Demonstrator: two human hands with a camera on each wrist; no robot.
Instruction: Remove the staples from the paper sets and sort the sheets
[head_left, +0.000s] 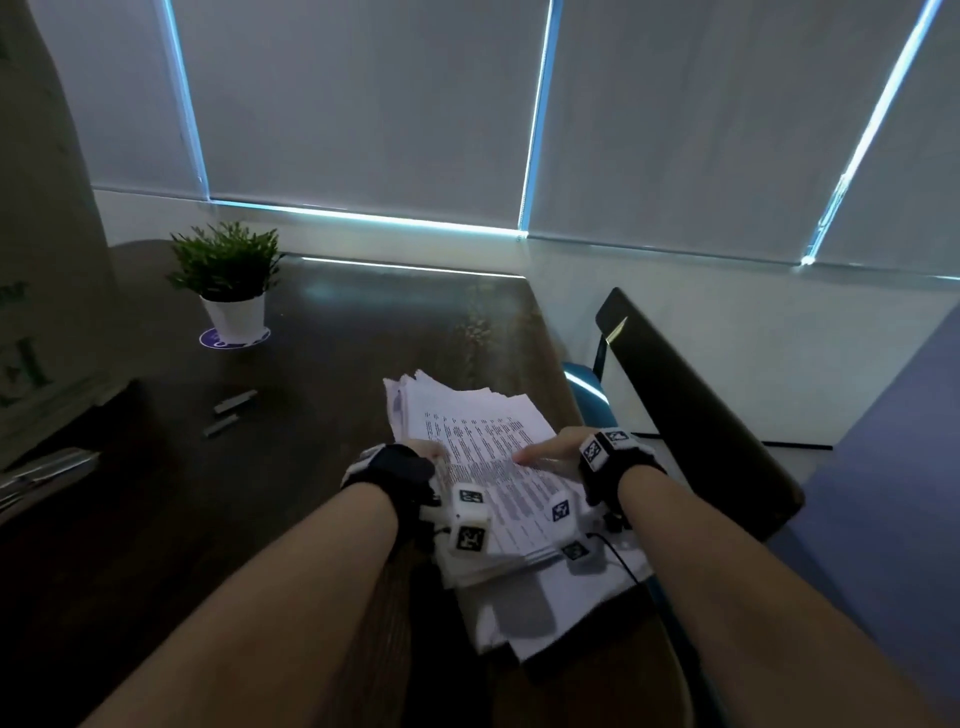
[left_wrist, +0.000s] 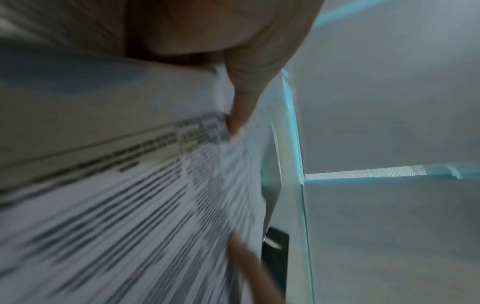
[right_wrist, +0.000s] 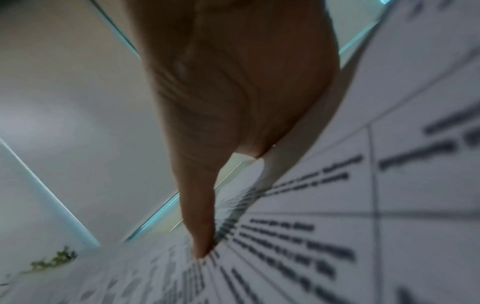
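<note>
On the dark wooden desk (head_left: 322, 364), your left hand (head_left: 400, 467) grips the white printed paper stack (head_left: 483, 447) while your right hand (head_left: 566, 452) presses flat-fingered on top; next, hunt a staple.

Bare table (head_left: 363, 332) beyond paper stack (head_left: 467, 415), potted plant (head_left: 228, 280) far-left, chair (head_left: 691, 410) right

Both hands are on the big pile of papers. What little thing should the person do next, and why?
Probably lift one set off the paper stack to look for its staple. The left hand is at the stack's left edge and the right hand lies flat on the printed top sheet; no staple shows yet, and the small metal pieces lie apart.
</note>
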